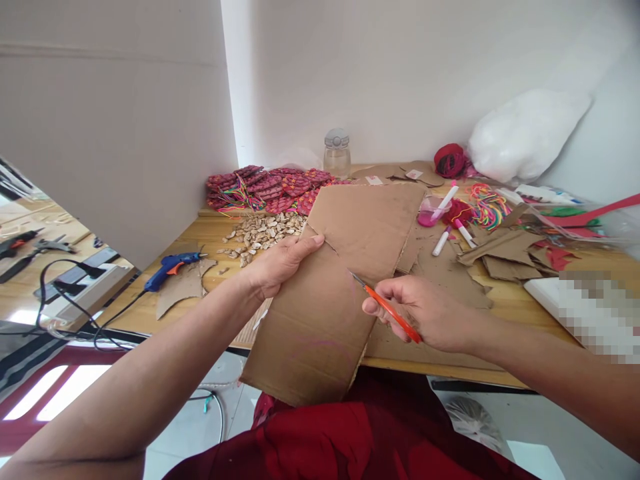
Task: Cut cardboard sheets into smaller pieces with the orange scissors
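Note:
My left hand (287, 263) grips the left edge of a large brown cardboard sheet (325, 320), thumb on top and fingers hidden beneath. The sheet is held tilted over the front of the table and my lap. Beside my thumb, a short dark slit runs across the cardboard, and faint pink curved lines mark its lower part. In my right hand (413, 310) is a pair of scissors with orange handles (393, 313). Their blades look closed, with the tip over the cardboard near its middle, a little right of the slit.
A blue glue gun (173, 270) lies at the left on a cardboard scrap. Behind the sheet are pale shells or seeds (267, 230), woven red bundles (270, 187) and a glass jar (337, 157). Markers (441, 241), cardboard scraps (510, 253) and a plastic box (575, 223) sit at the right.

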Demonstrator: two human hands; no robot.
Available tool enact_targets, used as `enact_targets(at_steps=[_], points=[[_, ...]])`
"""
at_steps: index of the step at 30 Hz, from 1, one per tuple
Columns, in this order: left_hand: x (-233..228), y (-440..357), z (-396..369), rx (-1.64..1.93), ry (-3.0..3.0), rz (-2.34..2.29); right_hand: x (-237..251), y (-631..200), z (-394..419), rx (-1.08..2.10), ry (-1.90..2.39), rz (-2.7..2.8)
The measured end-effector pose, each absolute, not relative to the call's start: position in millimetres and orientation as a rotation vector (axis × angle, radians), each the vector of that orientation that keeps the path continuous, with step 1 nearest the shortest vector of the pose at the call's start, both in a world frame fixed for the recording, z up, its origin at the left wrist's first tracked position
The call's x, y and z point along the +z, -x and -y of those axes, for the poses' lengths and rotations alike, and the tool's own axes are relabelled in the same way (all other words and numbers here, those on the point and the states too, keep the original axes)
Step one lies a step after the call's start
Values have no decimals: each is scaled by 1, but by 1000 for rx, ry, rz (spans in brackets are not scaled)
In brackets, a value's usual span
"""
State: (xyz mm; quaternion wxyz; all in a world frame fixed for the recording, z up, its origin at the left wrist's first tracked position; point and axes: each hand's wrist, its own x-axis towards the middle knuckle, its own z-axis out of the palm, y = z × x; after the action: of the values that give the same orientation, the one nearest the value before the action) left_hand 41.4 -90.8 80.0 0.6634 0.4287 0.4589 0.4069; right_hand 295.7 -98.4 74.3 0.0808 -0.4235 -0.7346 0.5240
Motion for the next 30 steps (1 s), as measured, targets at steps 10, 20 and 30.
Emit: enact_targets(at_steps=[10,20,30], points=[[79,-42,92,917,-965,-1057,75,-292,106,1391,1334,2254],[76,-42,91,926,-944,-1065,64,-296,104,1521,1320,2172],[72,-39,87,924,-943,-1070,59,-296,103,1628,1306,2091]])
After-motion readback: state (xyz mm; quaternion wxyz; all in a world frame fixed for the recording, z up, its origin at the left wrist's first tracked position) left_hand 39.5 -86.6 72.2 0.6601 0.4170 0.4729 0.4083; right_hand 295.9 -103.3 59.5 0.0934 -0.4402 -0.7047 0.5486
